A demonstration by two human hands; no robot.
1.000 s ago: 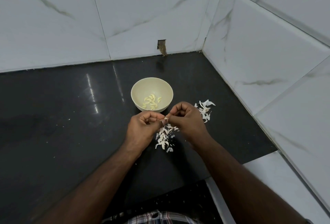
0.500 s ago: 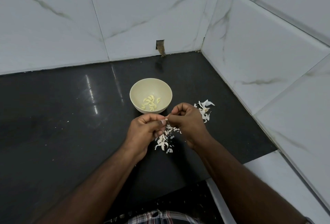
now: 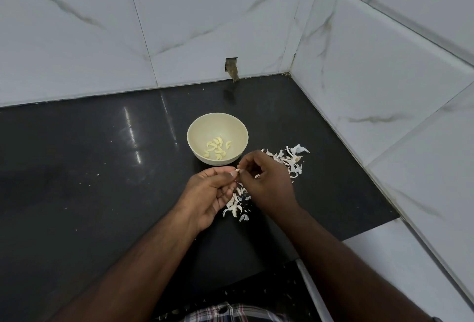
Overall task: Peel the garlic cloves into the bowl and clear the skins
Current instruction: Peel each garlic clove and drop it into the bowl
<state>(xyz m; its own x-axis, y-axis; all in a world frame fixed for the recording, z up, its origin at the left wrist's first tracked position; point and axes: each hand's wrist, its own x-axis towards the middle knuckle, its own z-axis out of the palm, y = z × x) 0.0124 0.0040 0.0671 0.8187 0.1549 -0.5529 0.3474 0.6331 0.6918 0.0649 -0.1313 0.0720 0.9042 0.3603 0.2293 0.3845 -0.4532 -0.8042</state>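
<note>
A cream bowl (image 3: 232, 126) stands on the black counter and holds several peeled garlic cloves (image 3: 217, 149). Just in front of it my left hand (image 3: 209, 193) and my right hand (image 3: 266, 183) meet, both pinching one small garlic clove (image 3: 237, 170) between their fingertips. Most of that clove is hidden by the fingers. White garlic skins (image 3: 235, 206) lie on the counter under my hands. A second heap of skins (image 3: 289, 158) lies to the right of the bowl.
The black counter (image 3: 89, 173) runs into a corner of white marble-look tiled walls (image 3: 384, 70). A small rectangular hole (image 3: 231, 65) sits in the back wall above the bowl. The counter's front edge drops to a pale surface (image 3: 379, 270) at lower right.
My left hand has turned palm-up and loosened its lower fingers, while both hands stay together on the clove. The bowl and skins have not moved.
</note>
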